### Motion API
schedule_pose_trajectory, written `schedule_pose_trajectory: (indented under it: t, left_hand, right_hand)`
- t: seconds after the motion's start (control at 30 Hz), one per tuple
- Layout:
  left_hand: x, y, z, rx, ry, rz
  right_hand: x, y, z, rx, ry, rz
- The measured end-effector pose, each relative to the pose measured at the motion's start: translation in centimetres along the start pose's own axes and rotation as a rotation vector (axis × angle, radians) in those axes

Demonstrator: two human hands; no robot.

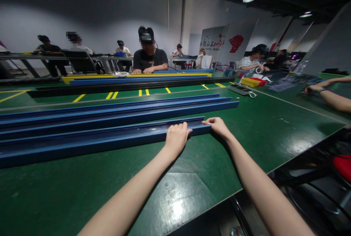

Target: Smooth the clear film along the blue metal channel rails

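A long blue U-shaped channel lies open side up on the green table, running from the left edge of the view to just right of centre. My left hand is closed over its near wall, with the fingers curled into the trough. At the channel's right end, my right hand has its thumb and fingers closed on the end edge. Whether anything small sits between those fingertips is hidden. Just behind lie more blue channels, side by side and roughly parallel to the near one.
The green table carries black, blue and yellow channels farther back. A person sits across from me. Toward the right are a dark device, a yellow tray and another person's arm.
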State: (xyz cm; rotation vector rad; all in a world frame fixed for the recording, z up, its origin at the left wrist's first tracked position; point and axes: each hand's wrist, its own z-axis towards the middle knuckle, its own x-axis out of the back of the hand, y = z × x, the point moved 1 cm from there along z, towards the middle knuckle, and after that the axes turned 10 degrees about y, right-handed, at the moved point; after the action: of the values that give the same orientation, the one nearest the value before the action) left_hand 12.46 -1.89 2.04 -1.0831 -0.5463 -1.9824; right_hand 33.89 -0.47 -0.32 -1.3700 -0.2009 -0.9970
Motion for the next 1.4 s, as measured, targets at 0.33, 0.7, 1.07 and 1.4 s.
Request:
schedule_pose_trajectory:
  t: [0.33, 0.7, 1.07, 1.4]
  left_hand:
    - [1.1, -0.7, 0.3, -0.051, -0.120, -0.058]
    - [2.2, -2.4, 0.9, -0.063, -0.245, -0.192]
    - [2.1, -2.7, 0.9, 0.059, -0.163, -0.286]
    - [2.8, -2.6, 1.1, -0.001, -0.170, -0.170]
  right_hand:
    - [0.3, -0.8, -0.2, 0.028, 0.115, -0.094]
    - [0.5, -5.0, -3.6, 0.588, 0.098, -0.163]
    - [0.2, -5.7, -4.4, 0.712, 0.024, -0.265]
    - [0.1, -5.9, -4.3, 0.770, 0.021, -0.387]
